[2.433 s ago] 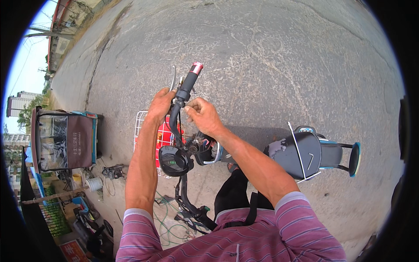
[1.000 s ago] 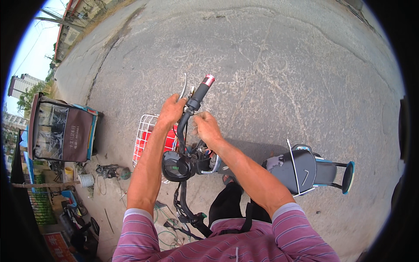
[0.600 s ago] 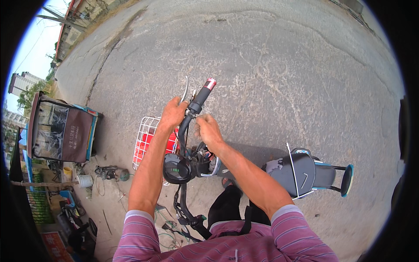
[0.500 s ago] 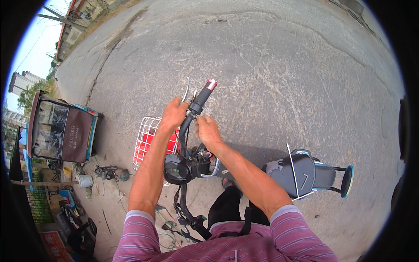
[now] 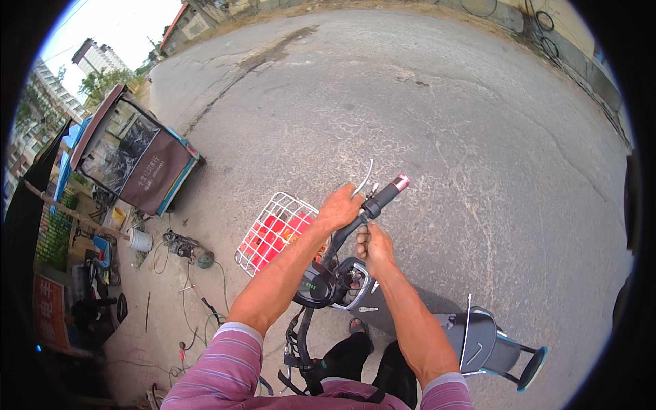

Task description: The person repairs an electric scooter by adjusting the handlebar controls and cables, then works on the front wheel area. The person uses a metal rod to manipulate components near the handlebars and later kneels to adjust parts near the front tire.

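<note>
I stand beside an electric bike with its handlebar (image 5: 333, 249) turned across in front of me. My left hand (image 5: 340, 208) is closed at the base of the silver brake lever (image 5: 367, 173), beside the black grip (image 5: 385, 197) with its pinkish-red end. Just behind the grip, my right hand (image 5: 375, 247) has its fingers curled against the handlebar; whatever they pinch is hidden. Below my hands are the round black display (image 5: 316, 285) and an open compartment (image 5: 353, 283) with small items inside. The white wire basket (image 5: 277, 232) holds something red.
The dark seat (image 5: 471, 338) is to my right. At left stand a covered three-wheeler (image 5: 140, 160), a white bucket (image 5: 140, 240) and a small machine (image 5: 184, 247) with hoses on the ground. Grey cracked road (image 5: 437, 116) stretches ahead.
My view has tilted and shifted, so the bike and both hands appear lower and farther right. Both hands remain at the same part of the handlebar.
</note>
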`<action>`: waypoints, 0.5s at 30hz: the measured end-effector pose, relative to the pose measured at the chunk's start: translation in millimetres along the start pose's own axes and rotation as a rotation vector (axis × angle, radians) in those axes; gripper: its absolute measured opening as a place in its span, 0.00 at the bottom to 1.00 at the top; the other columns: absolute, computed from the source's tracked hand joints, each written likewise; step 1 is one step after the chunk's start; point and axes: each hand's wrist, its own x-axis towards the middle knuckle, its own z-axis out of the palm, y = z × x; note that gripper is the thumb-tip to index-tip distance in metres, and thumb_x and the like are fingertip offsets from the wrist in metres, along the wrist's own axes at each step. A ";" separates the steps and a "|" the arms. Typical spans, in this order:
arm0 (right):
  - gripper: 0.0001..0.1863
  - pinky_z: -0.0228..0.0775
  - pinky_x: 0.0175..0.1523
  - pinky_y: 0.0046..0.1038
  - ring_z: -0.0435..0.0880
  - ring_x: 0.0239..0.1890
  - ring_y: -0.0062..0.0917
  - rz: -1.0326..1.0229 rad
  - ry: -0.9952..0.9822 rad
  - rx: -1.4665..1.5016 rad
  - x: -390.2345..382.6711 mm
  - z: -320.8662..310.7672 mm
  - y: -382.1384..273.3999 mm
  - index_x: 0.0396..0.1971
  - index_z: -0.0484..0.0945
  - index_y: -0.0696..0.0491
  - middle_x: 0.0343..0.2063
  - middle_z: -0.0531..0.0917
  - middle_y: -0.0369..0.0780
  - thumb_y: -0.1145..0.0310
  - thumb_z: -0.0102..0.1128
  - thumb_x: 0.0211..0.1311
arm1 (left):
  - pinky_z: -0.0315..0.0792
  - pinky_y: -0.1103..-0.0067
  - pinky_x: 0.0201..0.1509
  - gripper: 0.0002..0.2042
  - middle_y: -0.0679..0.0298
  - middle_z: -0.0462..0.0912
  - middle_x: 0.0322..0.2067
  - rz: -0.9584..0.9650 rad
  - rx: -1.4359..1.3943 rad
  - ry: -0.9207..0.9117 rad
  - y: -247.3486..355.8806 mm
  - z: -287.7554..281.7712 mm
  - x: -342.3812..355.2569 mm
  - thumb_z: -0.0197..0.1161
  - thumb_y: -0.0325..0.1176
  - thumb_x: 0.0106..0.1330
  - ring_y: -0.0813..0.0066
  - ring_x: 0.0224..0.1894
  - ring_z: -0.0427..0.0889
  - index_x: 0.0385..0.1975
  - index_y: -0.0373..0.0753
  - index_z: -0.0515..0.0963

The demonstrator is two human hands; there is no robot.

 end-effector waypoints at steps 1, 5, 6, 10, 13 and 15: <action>0.16 0.57 0.19 0.22 0.69 0.15 0.17 -0.033 0.039 -0.024 -3.4 0.1 -4.0 0.32 0.72 0.53 0.20 0.73 0.33 0.56 0.44 0.71 | 0.68 0.58 0.58 0.22 0.39 0.78 0.48 -0.033 -0.046 -0.046 9.2 -4.3 -2.9 0.50 0.45 0.66 0.40 0.53 0.76 0.48 0.32 0.74; 0.13 0.54 0.18 0.21 0.68 0.15 0.18 -0.216 0.108 -0.148 5.5 2.5 7.2 0.34 0.71 0.52 0.21 0.73 0.34 0.59 0.44 0.71 | 0.69 0.56 0.55 0.19 0.39 0.79 0.44 0.008 -0.107 0.003 -5.3 2.7 -0.4 0.51 0.44 0.66 0.38 0.49 0.77 0.43 0.31 0.75; 0.13 0.54 0.18 0.21 0.67 0.14 0.18 -0.185 0.078 -0.138 9.3 1.2 9.0 0.33 0.71 0.52 0.21 0.73 0.34 0.59 0.44 0.71 | 0.70 0.55 0.54 0.19 0.39 0.79 0.43 0.007 -0.115 0.010 -4.9 0.7 -1.6 0.51 0.44 0.66 0.38 0.48 0.78 0.42 0.31 0.75; 0.13 0.53 0.19 0.22 0.66 0.15 0.18 -0.032 -0.003 0.025 10.4 -4.3 8.5 0.33 0.69 0.52 0.20 0.72 0.33 0.59 0.42 0.72 | 0.71 0.55 0.54 0.18 0.39 0.80 0.42 -0.009 -0.105 0.033 -4.3 2.4 -3.5 0.52 0.42 0.64 0.38 0.47 0.79 0.42 0.33 0.76; 0.13 0.55 0.21 0.23 0.67 0.17 0.19 -0.076 0.063 -0.018 -7.3 7.9 -0.2 0.34 0.69 0.50 0.21 0.71 0.33 0.57 0.43 0.72 | 0.70 0.54 0.53 0.18 0.38 0.80 0.41 -0.013 -0.131 0.031 -2.8 4.0 -7.2 0.52 0.43 0.65 0.37 0.47 0.78 0.43 0.33 0.76; 0.13 0.56 0.21 0.23 0.68 0.17 0.19 -0.162 0.074 -0.078 1.7 2.8 5.8 0.34 0.70 0.50 0.21 0.72 0.33 0.57 0.44 0.71 | 0.71 0.54 0.53 0.18 0.38 0.80 0.41 -0.017 -0.137 0.030 -1.6 3.1 -6.9 0.52 0.43 0.64 0.37 0.46 0.79 0.43 0.33 0.76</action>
